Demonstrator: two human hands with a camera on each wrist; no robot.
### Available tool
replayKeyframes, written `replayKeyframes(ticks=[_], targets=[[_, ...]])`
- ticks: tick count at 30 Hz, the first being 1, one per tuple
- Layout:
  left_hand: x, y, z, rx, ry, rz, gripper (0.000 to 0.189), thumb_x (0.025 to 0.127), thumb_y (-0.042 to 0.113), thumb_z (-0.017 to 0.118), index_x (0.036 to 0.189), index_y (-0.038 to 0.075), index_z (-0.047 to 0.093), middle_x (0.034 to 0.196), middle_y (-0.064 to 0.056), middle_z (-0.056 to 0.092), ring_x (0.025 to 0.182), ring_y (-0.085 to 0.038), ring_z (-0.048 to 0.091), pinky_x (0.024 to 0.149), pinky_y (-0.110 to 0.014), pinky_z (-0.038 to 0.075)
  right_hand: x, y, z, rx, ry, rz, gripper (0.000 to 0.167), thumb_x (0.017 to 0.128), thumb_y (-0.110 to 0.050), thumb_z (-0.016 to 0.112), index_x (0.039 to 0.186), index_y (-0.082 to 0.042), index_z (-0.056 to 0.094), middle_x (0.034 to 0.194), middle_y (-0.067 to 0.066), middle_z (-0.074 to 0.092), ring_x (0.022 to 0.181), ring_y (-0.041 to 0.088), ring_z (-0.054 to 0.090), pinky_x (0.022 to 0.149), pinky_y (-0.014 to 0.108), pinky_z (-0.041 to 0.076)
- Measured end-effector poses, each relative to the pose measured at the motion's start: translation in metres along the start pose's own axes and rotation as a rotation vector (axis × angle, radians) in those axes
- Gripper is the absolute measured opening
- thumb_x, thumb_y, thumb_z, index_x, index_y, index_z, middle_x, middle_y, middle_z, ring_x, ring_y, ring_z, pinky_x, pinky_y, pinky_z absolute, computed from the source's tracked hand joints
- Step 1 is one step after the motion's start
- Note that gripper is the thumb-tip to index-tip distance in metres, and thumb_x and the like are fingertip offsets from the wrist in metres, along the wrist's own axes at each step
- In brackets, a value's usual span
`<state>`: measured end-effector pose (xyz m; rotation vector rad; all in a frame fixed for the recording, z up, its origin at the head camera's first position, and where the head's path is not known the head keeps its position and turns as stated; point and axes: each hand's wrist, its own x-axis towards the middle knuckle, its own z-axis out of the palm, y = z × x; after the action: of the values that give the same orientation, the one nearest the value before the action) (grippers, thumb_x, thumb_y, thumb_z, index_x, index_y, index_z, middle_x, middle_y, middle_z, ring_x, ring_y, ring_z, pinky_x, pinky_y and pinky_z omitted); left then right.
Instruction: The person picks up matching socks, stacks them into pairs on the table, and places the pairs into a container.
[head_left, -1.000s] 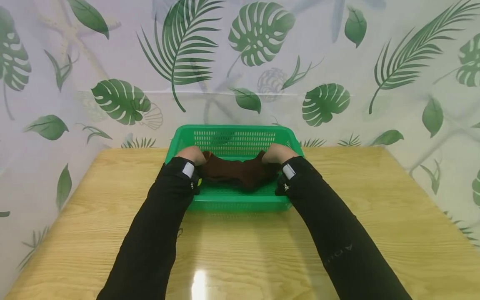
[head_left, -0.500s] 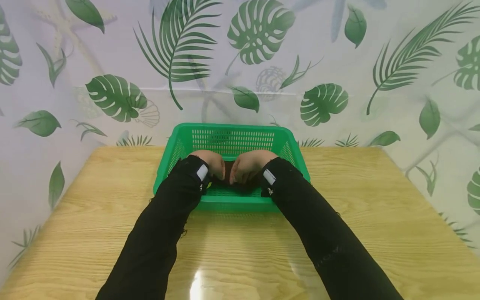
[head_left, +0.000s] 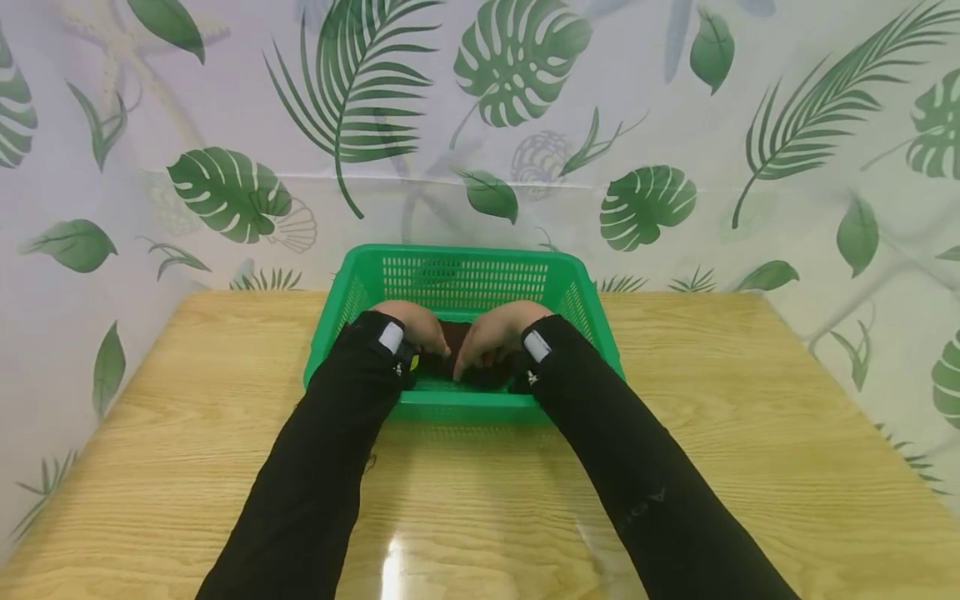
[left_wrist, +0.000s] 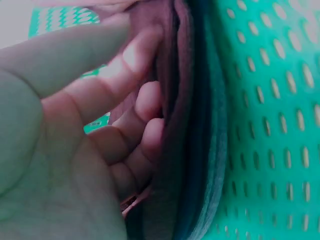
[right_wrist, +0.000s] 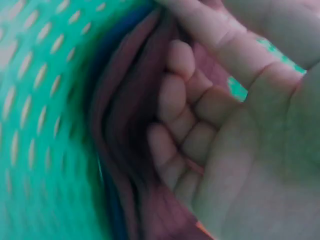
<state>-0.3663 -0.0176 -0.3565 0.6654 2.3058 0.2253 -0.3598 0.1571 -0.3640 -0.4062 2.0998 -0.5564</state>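
Observation:
A dark brown sock (head_left: 454, 335) lies folded low in the green basket (head_left: 468, 406), mostly hidden by the hands in the head view. My left hand (head_left: 420, 323) and right hand (head_left: 504, 327) reach in from either side, their fingertips almost meeting over it. In the left wrist view, the left fingers (left_wrist: 151, 100) curl against the maroon fabric (left_wrist: 177, 125), with thumb and index finger close together on it. The right fingers (right_wrist: 172, 100) likewise curl into its layered folds (right_wrist: 132, 100) in the right wrist view. Dark blue and grey layers (left_wrist: 212, 150) show beneath.
The basket has perforated walls (head_left: 465, 282) and stands on a wooden table (head_left: 480, 500). Behind it hangs a leaf-patterned cloth backdrop (head_left: 420, 108). A small yellow-green spot (head_left: 414, 362) shows beside the left wrist.
Both hands have come from the sock's two ends toward the basket's middle, bringing the ends together. Over the last half second the hands have shifted only slightly.

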Motion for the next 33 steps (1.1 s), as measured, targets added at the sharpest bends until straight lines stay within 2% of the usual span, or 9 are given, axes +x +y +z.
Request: replayKeyframes(ticks=[2,5,9,11,16,19,25,30,33], targets=[[0.001,-0.004,0.001,-0.093,0.031,-0.014,0.035,0.102,0.029,0.048,0.126,0.007,0.063,0.113,-0.007,0.063,0.1,-0.02,0.058,0.09,-0.034,0.046,-0.001,0.009,-0.001,0.101,0.053,-0.027,0.033,0.102,-0.026,0.048,0.127,-0.012,0.064,0.119,0.006,0.058,0.106,0.022,0.056,0.097,0.035,0.044],[0.001,-0.009,0.002,-0.218,0.134,-0.06,0.037,0.103,0.025,0.048,0.131,0.003,0.06,0.123,-0.012,0.064,0.11,-0.025,0.062,0.094,-0.036,0.048,-0.007,0.02,-0.003,0.162,0.255,-0.034,0.03,0.102,-0.021,0.048,0.118,-0.004,0.066,0.085,0.004,0.055,0.073,0.017,0.052,0.076,0.032,0.047],[0.0,-0.013,0.001,-0.383,0.276,-0.104,0.035,0.102,0.019,0.049,0.128,-0.003,0.059,0.1,-0.01,0.07,0.087,-0.019,0.068,0.092,-0.036,0.05,-0.014,0.022,-0.006,-0.007,0.569,0.058,0.027,0.1,-0.018,0.049,0.088,-0.005,0.069,0.063,0.0,0.046,0.055,0.015,0.04,0.057,0.03,0.039],[-0.003,-0.015,0.0,-0.433,0.31,-0.127,0.036,0.101,0.018,0.049,0.129,-0.004,0.057,0.091,-0.007,0.07,0.075,-0.015,0.067,0.089,-0.036,0.051,-0.015,0.02,-0.007,-0.076,0.614,0.105,0.027,0.099,-0.017,0.049,0.084,-0.004,0.068,0.065,0.001,0.053,0.058,0.016,0.047,0.057,0.03,0.041],[-0.01,-0.016,-0.002,-0.42,0.245,-0.148,0.04,0.101,0.023,0.05,0.132,-0.002,0.056,0.104,-0.011,0.071,0.083,-0.016,0.067,0.085,-0.033,0.051,-0.015,0.016,-0.006,-0.069,0.46,0.183,0.031,0.1,-0.024,0.053,0.116,0.001,0.064,0.101,0.016,0.065,0.086,0.027,0.064,0.072,0.035,0.053],[-0.01,-0.014,0.0,-0.333,0.187,-0.08,0.035,0.102,0.023,0.051,0.127,0.001,0.061,0.108,-0.01,0.067,0.087,-0.017,0.061,0.08,-0.03,0.049,-0.014,0.018,-0.008,-0.049,0.367,0.197,0.04,0.099,-0.03,0.054,0.127,-0.002,0.058,0.111,0.017,0.062,0.095,0.028,0.064,0.077,0.036,0.054],[-0.003,-0.001,0.007,-0.319,0.161,0.116,0.024,0.1,0.016,0.05,0.106,0.004,0.07,0.098,-0.005,0.062,0.079,-0.016,0.053,0.074,-0.029,0.046,-0.012,0.028,-0.015,0.06,0.246,0.145,0.036,0.099,-0.035,0.055,0.117,-0.006,0.064,0.092,0.008,0.056,0.084,0.021,0.056,0.078,0.032,0.049],[0.005,0.006,0.008,-0.31,-0.003,0.066,0.03,0.103,0.021,0.047,0.118,0.008,0.069,0.128,-0.013,0.06,0.113,-0.025,0.059,0.096,-0.035,0.046,-0.013,0.027,-0.012,0.079,0.069,0.125,0.035,0.1,-0.036,0.053,0.113,-0.008,0.07,0.112,0.01,0.058,0.103,0.024,0.057,0.093,0.034,0.048],[0.007,0.004,0.009,-0.297,-0.035,0.039,0.032,0.103,0.025,0.047,0.122,0.009,0.067,0.132,-0.014,0.058,0.118,-0.027,0.058,0.1,-0.037,0.044,-0.008,0.021,-0.008,0.044,0.035,0.136,0.035,0.1,-0.036,0.053,0.112,-0.009,0.071,0.123,0.011,0.057,0.11,0.026,0.056,0.094,0.034,0.048]])
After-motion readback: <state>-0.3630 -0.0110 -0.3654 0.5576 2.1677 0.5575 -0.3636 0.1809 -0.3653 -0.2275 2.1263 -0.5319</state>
